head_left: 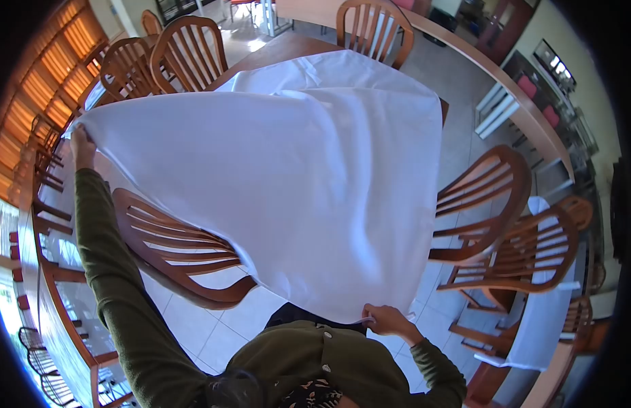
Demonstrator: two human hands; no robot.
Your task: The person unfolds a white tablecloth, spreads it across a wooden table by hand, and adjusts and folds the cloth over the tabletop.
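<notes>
A large white tablecloth (pixel 261 163) spreads over a wooden table (pixel 281 49), with soft folds running down its right half. My left hand (pixel 82 144) is stretched far out to the left and grips one corner of the cloth, lifting that side off. Close to my body, my right hand (pixel 389 319) pinches the near edge of the cloth between thumb and fingers. Most of the tabletop is hidden under the cloth; brown wood shows along the far edge and at the right corner.
A wooden chair (pixel 183 248) stands at the near left, partly under the cloth. Another chair (pixel 485 204) is at the right, and others (pixel 187 54) (pixel 375 30) line the far side. A white-covered table (pixel 540 326) stands at the lower right. Tiled floor (pixel 217 326) shows below.
</notes>
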